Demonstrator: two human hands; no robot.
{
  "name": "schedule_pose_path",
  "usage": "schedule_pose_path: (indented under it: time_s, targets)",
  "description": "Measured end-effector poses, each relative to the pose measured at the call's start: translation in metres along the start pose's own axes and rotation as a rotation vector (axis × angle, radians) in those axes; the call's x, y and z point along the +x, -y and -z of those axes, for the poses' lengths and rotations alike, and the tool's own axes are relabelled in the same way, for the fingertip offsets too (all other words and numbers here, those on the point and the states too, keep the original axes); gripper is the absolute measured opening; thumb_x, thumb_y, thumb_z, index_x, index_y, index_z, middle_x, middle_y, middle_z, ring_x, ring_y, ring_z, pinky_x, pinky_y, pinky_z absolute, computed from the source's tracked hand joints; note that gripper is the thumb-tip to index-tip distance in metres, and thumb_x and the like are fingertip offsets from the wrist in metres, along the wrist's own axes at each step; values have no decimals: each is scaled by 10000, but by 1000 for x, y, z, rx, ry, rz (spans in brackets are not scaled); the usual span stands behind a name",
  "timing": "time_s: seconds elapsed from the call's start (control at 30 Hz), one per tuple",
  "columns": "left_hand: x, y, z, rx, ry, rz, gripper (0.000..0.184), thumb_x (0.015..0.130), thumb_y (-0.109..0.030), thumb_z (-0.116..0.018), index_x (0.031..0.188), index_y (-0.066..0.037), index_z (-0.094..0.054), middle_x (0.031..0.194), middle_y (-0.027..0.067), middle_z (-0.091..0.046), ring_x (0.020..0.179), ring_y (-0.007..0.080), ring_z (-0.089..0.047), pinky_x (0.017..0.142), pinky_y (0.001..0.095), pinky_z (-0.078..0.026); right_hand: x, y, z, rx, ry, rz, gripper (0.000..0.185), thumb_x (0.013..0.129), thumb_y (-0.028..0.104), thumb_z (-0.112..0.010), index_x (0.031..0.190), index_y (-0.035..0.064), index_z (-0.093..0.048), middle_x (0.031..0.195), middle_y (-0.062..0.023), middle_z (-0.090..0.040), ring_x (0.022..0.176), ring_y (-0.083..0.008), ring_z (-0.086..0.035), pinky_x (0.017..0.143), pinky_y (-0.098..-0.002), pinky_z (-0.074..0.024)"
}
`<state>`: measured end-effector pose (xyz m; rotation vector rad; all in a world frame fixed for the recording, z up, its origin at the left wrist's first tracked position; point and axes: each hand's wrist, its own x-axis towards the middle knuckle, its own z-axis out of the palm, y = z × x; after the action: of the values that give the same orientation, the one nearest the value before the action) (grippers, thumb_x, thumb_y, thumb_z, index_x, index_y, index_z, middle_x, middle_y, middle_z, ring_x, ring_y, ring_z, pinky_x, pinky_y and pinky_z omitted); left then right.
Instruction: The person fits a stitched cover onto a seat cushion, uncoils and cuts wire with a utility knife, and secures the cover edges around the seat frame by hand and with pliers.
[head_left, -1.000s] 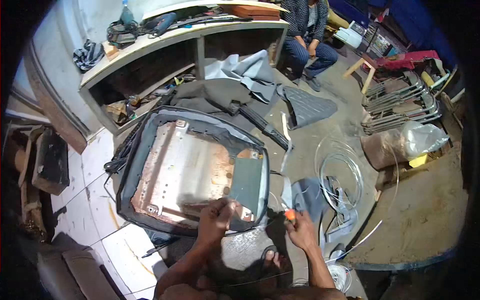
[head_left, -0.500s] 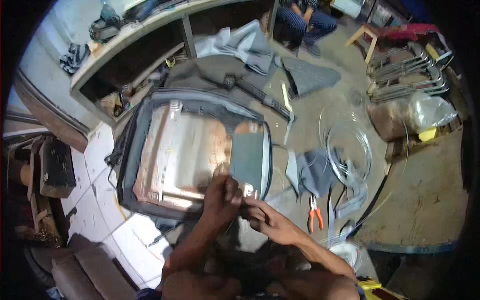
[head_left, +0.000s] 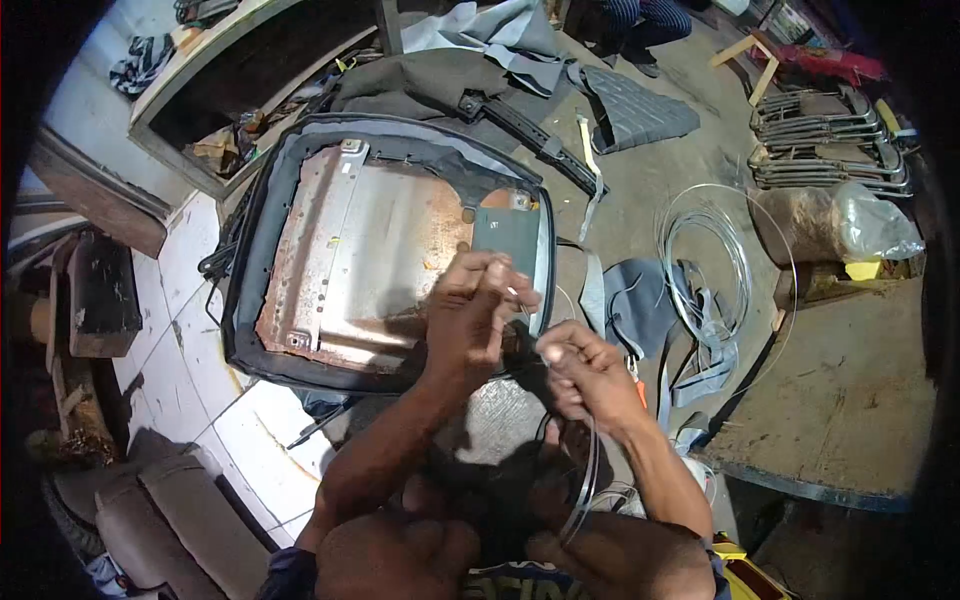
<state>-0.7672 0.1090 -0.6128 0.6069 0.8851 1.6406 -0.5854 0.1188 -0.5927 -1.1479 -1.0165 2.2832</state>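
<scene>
My left hand [head_left: 468,312] is closed in a pinch above the right edge of an upturned seat cushion [head_left: 255,345], with a short bright end of thin wire at its fingertips. To its right, lower down, my right hand [head_left: 592,378] is closed around thin wire [head_left: 584,492], whose shiny strands hang below it towards my lap. A gap separates the two hands. The cushion has dark fabric around a rusty metal pan [head_left: 385,265]. Pliers with orange handles [head_left: 641,390] lie mostly hidden behind my right wrist.
A coil of wire [head_left: 742,300] and grey fabric scraps [head_left: 638,300] lie on the floor at right. Beyond are a dark rail [head_left: 540,145], stacked metal frames [head_left: 825,140] and a crouching person [head_left: 640,25]. A brown board [head_left: 820,390] stands right; brown padded cushions [head_left: 190,520] lie lower left.
My hands have moved apart from close together at the cushion's near edge. Both are higher in view, the right one further right. The head view has shifted, and the picture is sharper.
</scene>
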Motion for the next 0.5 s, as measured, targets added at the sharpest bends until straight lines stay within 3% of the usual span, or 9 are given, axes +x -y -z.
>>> schedule_pose_path:
  time_s: [0.07, 0.13, 0.17, 0.23, 0.27, 0.33, 0.4, 0.47, 0.5]
  targets:
    - [4, 5, 10, 19, 42, -14, 236, 1009, -239, -596, 1134, -42, -569, 918, 54, -657, 816, 150, -677, 749, 308, -555, -7, 12, 15, -115, -90, 11, 154, 1029, 204, -566, 1121, 86, -604, 609, 67, -370, 462, -43, -310, 406, -233, -229]
    - [5, 19, 36, 623, 16, 57, 210, 1010, -207, -582, 1057, -6, -618, 858, 83, -683, 810, 150, -682, 741, 316, -544, -12, 18, 41, -274, -233, 91, 164, 1020, 201, -579, 1130, 88, -627, 618, 59, -388, 478, -47, -349, 401, -222, -252]
    - [-7, 35, 49, 736, 40, -158, 176, 985, -157, -588, 978, 5, -654, 818, 133, -698, 785, 226, -700, 719, 348, -538, -12, 20, 60, -129, -241, 77, 174, 1013, 192, -589, 1148, 94, -639, 626, 55, -404, 495, -44, -384, 388, -220, -272]
    - [-37, 64, 67, 1253, 105, -200, 199, 961, -158, -605, 984, 30, -667, 936, 176, -713, 869, 294, -715, 764, 402, -557, -19, 35, 104, -93, -231, -35, 179, 1012, 195, -588, 1162, 114, -644, 632, 52, -421, 487, -42, -399, 372, -221, -273]
    - [-52, 69, 63, 1280, 134, -80, 206, 945, -184, -624, 972, 15, -674, 926, 176, -693, 849, 326, -693, 758, 431, -538, -22, 43, 117, -47, -183, -106, 186, 1013, 205, -587, 1166, 120, -651, 637, 49, -435, 481, -42, -405, 365, -221, -266]
    - [-71, 81, 59, 1310, 168, 51, 214, 928, -209, -642, 959, -1, -681, 917, 176, -674, 828, 358, -670, 752, 460, -520, -28, 68, 106, -566, -342, -236, 188, 1009, 222, -589, 1132, 121, -689, 673, 38, -514, 503, -47, -426, 407, -238, -324]
    - [-83, 101, 64, 1535, 266, -97, 236, 915, -263, -660, 942, -30, -686, 894, 159, -621, 836, 370, -617, 753, 476, -482, -7, 36, 161, -1070, -229, 178, 231, 977, 180, -602, 1142, 71, -720, 823, -59, -700, 717, -197, -637, 687, -352, -519]
    - [-86, 114, 65, 1576, 259, -158, 213, 888, -258, -679, 920, -47, -688, 886, 131, -598, 870, 340, -596, 757, 460, -469, -3, 43, 167, -1375, -182, 188, 266, 939, 148, -623, 1180, 72, -707, 912, -154, -724, 824, -309, -693, 768, -394, -542]
    - [-86, 121, 69, 1620, 318, -233, 203, 875, -249, -686, 930, -53, -691, 892, 118, -598, 878, 329, -595, 759, 465, -469, -3, 43, 170, -1374, -187, 191, 266, 939, 148, -623, 1180, 72, -707, 912, -154, -724, 824, -309, -693, 768, -394, -542]
